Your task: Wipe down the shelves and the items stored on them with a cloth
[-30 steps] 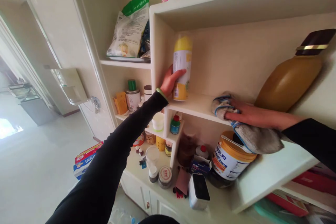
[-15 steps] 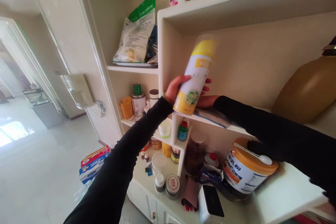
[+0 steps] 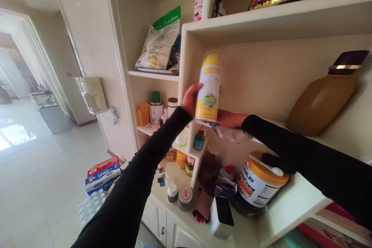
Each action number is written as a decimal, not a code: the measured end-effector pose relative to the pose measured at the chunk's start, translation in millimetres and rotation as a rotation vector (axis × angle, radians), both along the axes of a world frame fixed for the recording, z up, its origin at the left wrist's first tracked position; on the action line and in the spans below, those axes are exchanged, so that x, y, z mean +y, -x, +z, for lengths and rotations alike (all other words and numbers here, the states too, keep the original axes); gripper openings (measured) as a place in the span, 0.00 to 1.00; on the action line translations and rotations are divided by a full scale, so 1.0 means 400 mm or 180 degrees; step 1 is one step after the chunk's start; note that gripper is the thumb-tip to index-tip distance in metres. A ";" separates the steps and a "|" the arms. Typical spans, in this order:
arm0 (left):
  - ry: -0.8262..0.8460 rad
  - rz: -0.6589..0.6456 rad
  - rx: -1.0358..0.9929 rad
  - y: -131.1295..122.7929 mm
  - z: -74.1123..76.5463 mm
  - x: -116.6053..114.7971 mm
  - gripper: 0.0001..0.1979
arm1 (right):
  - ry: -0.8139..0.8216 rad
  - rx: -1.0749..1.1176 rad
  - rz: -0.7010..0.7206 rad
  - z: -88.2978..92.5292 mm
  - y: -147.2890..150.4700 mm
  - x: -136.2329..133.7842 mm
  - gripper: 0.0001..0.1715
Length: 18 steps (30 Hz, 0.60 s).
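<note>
My left hand (image 3: pixel 191 99) is wrapped round a tall white and yellow spray can (image 3: pixel 208 87) and holds it upright just above the left end of a cream shelf (image 3: pixel 299 197). My right hand (image 3: pixel 229 118) lies on that shelf right under the can, pressing a grey cloth (image 3: pixel 231 133) whose edge hangs over the shelf front. Its fingers are mostly hidden behind the can.
A brown flask-shaped bottle (image 3: pixel 318 100) leans at the shelf's right. Below stand a yellow-lidded milk powder tin (image 3: pixel 257 180), jars, small bottles and a white device (image 3: pixel 221 217) on the counter. A green and white bag (image 3: pixel 159 42) sits higher left. Boxes (image 3: pixel 100 174) lie on the floor.
The can went from standing on the shelf to lifted and tilted, and is now upright again. My right hand slid the cloth leftward along the shelf to beneath the can.
</note>
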<state>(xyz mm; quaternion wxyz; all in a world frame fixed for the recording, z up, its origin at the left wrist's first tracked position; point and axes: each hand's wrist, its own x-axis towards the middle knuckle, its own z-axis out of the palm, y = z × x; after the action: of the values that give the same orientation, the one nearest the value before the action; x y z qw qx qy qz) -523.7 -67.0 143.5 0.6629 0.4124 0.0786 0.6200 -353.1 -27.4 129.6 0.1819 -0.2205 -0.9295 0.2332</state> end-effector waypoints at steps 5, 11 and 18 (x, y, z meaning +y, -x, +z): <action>-0.0149 0.0178 0.0021 -0.004 0.005 -0.002 0.30 | -0.0583 -0.0433 -0.0243 0.010 -0.166 -0.109 0.40; -0.0186 0.0322 0.0236 -0.005 0.000 0.008 0.30 | -0.1137 -0.0768 -0.0944 -0.025 -0.373 -0.186 0.51; -0.0057 0.0293 0.0157 -0.009 -0.004 0.015 0.28 | -0.0788 -0.0672 -0.1417 -0.060 -0.500 -0.161 0.38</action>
<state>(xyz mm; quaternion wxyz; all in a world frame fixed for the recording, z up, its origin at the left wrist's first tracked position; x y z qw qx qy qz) -520.2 -61.2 141.8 0.6278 0.4294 0.1082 0.6401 -153.1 -91.8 105.5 0.1563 -0.4185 -0.8934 0.0479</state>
